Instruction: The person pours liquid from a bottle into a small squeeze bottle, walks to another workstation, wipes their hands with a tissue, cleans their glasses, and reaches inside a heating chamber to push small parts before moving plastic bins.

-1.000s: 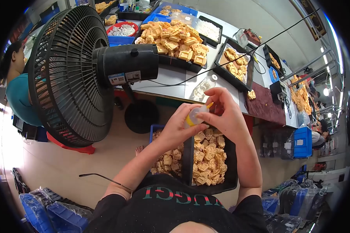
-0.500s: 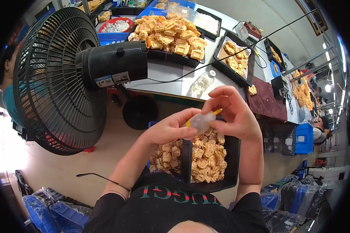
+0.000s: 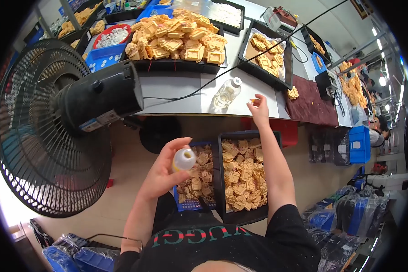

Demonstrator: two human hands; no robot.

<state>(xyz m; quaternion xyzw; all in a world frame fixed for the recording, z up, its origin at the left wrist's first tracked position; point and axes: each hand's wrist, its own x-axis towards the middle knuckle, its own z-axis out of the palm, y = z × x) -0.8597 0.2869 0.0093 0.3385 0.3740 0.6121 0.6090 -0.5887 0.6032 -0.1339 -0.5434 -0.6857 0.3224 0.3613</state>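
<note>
My left hand (image 3: 160,173) is wrapped round a small whitish squeeze bottle (image 3: 184,159) with a yellow band. Its top faces me and shows an open neck without the yellow-tipped nozzle. Over the table's front edge, my right hand (image 3: 260,111) has its fingers pinched together; a small yellowish bit, apparently the nozzle cap (image 3: 251,102), shows at the fingertips. Just left of that hand, a clear bottle of liquid (image 3: 226,94) with a white cap stands on the table. Below my hands are a black crate (image 3: 220,181) and a blue basket (image 3: 186,207), both filled with tan plastic parts.
A large black fan (image 3: 54,131) takes up the left side. Across the table (image 3: 167,88) are a heaped black tray (image 3: 177,66) of tan parts, a smaller parts tray (image 3: 269,81), a red bowl (image 3: 96,41), a dark cloth (image 3: 310,106) and a black cable (image 3: 190,95).
My hands have come apart. The nozzle is off the squeeze bottle, which my left hand has carried left and turned upright. My right hand has moved up toward the clear bottle. The view has shifted.
</note>
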